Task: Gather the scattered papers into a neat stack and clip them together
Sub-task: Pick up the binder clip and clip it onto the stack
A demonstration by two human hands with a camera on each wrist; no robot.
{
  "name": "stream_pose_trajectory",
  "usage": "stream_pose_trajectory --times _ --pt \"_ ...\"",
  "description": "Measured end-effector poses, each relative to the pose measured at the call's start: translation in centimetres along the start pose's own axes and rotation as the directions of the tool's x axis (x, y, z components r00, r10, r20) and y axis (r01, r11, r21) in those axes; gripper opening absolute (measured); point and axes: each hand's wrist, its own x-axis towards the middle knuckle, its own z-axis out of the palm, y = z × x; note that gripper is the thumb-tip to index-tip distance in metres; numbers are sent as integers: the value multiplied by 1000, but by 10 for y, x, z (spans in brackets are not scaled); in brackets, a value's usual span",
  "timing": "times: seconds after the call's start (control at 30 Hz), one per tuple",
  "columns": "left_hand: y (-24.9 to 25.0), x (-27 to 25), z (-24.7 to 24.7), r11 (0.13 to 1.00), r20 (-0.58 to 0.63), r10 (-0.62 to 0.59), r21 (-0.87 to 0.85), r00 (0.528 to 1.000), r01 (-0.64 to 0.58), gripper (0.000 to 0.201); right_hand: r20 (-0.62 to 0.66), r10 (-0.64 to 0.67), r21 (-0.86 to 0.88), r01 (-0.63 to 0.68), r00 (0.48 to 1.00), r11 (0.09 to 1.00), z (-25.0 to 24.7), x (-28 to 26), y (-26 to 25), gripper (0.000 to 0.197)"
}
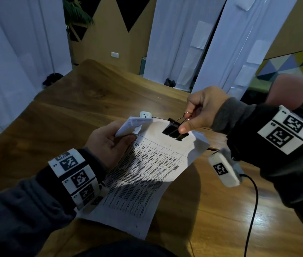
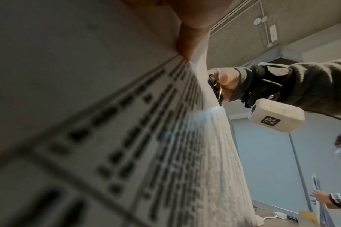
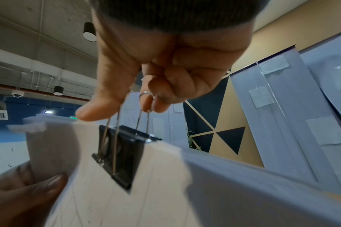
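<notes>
A stack of printed papers [image 1: 147,173] with a table of text is held above the wooden table [image 1: 72,115]. My left hand [image 1: 110,141] grips the stack at its upper left corner, thumb on top; a corner of the top sheet is bent there. A black binder clip [image 1: 174,131] sits over the stack's top edge. My right hand [image 1: 197,115] pinches the clip's wire handles [image 3: 126,119] between thumb and fingers. In the right wrist view the binder clip [image 3: 122,155] straddles the papers [image 3: 161,192]. The left wrist view shows the papers [image 2: 107,122] close up and the binder clip [image 2: 215,89].
A white power strip [image 1: 145,115] lies on the table just beyond the papers. A black cable [image 1: 254,201] runs from the right wrist camera across the table's right side. White curtains hang behind the table. Another person's hand [image 2: 321,198] shows far off in the left wrist view.
</notes>
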Motion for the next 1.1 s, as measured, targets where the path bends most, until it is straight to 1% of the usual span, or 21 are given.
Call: stream_pose_trajectory --times 0.03,0.13,0.17,0.2,0.23,0.27,0.3,0.33,0.37,0.4,0.43,0.5,0.57,0.63,0.67,0.73,0.77,0.8,0.9,1.0,1.1 --pt "0 -1 0 1000 4 16 -19 1000 -16 17 6 0 31 -1 1000 1000 1 1 3 43" --pt "2 -2 1 998 -13 45 -42 999 -45 27 53 1 119 -7 999 993 3 1 12 59" --pt "2 -2 2 998 -18 38 -49 999 -39 26 49 -10 147 2 999 989 5 0 15 66" --pt "2 -1 3 998 -18 30 -50 999 -31 21 27 -28 174 22 999 985 6 0 20 72" --pt "1 0 3 999 -20 23 -46 1000 -24 16 -23 -52 228 56 998 972 7 -1 24 77" --pt "0 1 3 999 -27 16 -45 1000 -17 14 -103 -65 307 94 993 947 7 -2 28 79" --pt "-1 1 3 999 -36 17 -47 999 -19 15 -187 -58 383 127 981 915 7 -3 32 73" --pt "-2 1 2 999 -38 21 -48 999 -23 14 -259 -52 437 165 965 884 7 -5 35 55" --pt "-2 1 2 999 -33 26 -41 999 -28 11 -302 -53 464 196 952 864 9 -8 36 32" --pt "-2 1 2 999 -28 31 -23 999 -32 9 -298 -64 488 210 952 847 13 -10 36 15" --pt "-1 1 3 999 -28 40 -4 999 -40 10 -270 -86 516 220 959 828 19 -12 36 12" --pt "0 1 4 999 -39 45 4 998 -45 11 -220 -147 549 247 964 799 32 -15 39 31" --pt "3 2 5 999 -60 25 -22 998 -26 12 -206 -182 527 266 961 807 43 -15 42 42" --pt "5 3 5 999 -64 9 -48 998 -12 14 -211 -204 458 281 956 843 46 -16 44 54" --pt "7 3 5 999 -61 13 -48 998 -16 14 -222 -226 400 300 949 866 47 -18 43 61" --pt "9 3 5 999 -56 36 -36 998 -38 11 -222 -293 248 344 930 905 48 -20 41 84" --pt "9 2 4 998 -55 52 -31 997 -54 12 -211 -313 198 354 926 914 48 -21 40 90" --pt "10 2 4 997 -55 66 -28 996 -68 14 -202 -317 170 352 927 920 48 -22 37 90" --pt "13 2 3 996 -58 89 -26 994 -91 23 -210 -321 145 354 923 924 49 -22 33 79" --pt "17 3 2 995 -41 97 -13 994 -98 10 -321 -341 152 403 884 902 53 -22 33 80" --pt "20 4 2 994 -51 110 -2 993 -110 13 -398 -356 118 432 845 894 50 -24 31 77"
